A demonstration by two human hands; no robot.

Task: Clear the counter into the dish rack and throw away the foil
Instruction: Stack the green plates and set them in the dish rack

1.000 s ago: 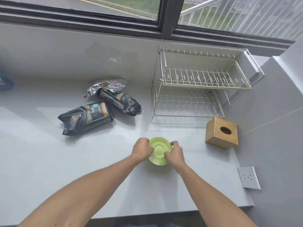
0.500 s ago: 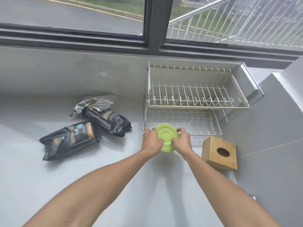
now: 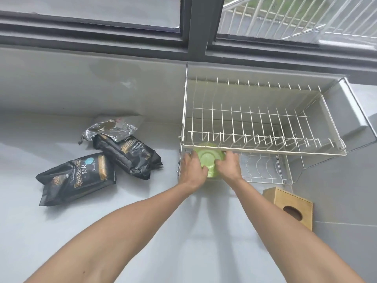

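A green bowl (image 3: pixel 209 160), bottom towards me, sits at the left front of the white two-tier dish rack (image 3: pixel 265 148), partly under the upper tier. My left hand (image 3: pixel 192 168) grips its left side and my right hand (image 3: pixel 229 166) its right side. Crumpled silver foil (image 3: pixel 110 128) lies on the counter to the left, resting against a black bag (image 3: pixel 130 154). A second black bag (image 3: pixel 77 176) lies further left.
A wooden tissue box (image 3: pixel 289 207) stands on the counter right of my right arm, near the grey side wall. A window frame runs along the back above the grey backsplash. The rack's upper tier holds nothing.
Both hands carried the green bowl from the counter's middle forward to the rack's lower tier. The view has moved closer to the rack.
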